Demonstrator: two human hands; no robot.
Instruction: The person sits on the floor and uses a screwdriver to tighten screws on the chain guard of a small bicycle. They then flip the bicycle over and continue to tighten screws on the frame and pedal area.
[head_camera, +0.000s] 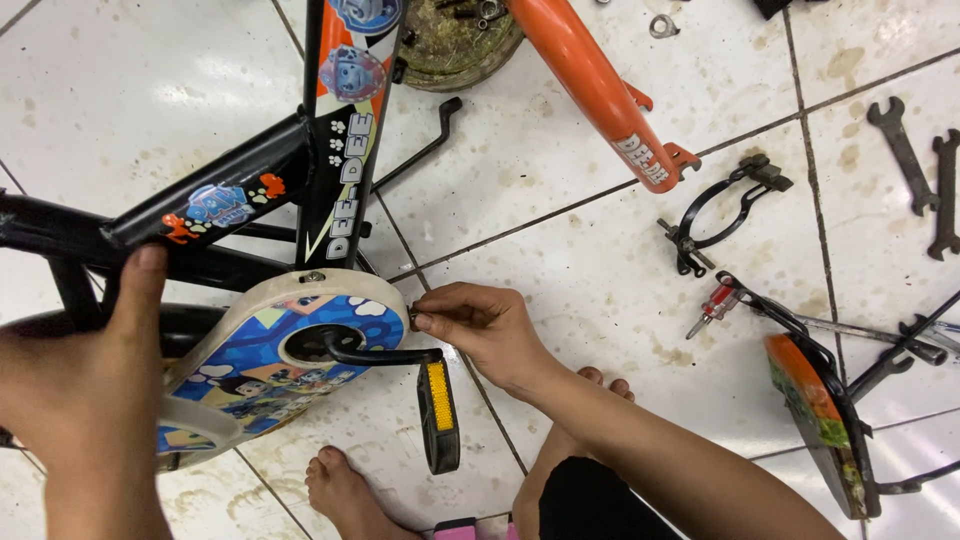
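A small black children's bicycle frame (215, 195) with cartoon stickers lies on white floor tiles. My left hand (95, 375) rests on the rear part of the frame, thumb up against the black tube. My right hand (478, 322) pinches at the right edge of the white and blue chain guard (250, 370), fingertips closed on something small that I cannot make out. Just below it is the black crank arm (375, 353) with a black pedal (438, 415) bearing a yellow reflector.
An orange fork (600, 90) lies at the top. A black brake caliper (725, 210), a small red screwdriver (712, 306), two spanners (915, 170) and a mudguard assembly (825, 420) lie at the right. My bare feet (345, 495) are at the bottom.
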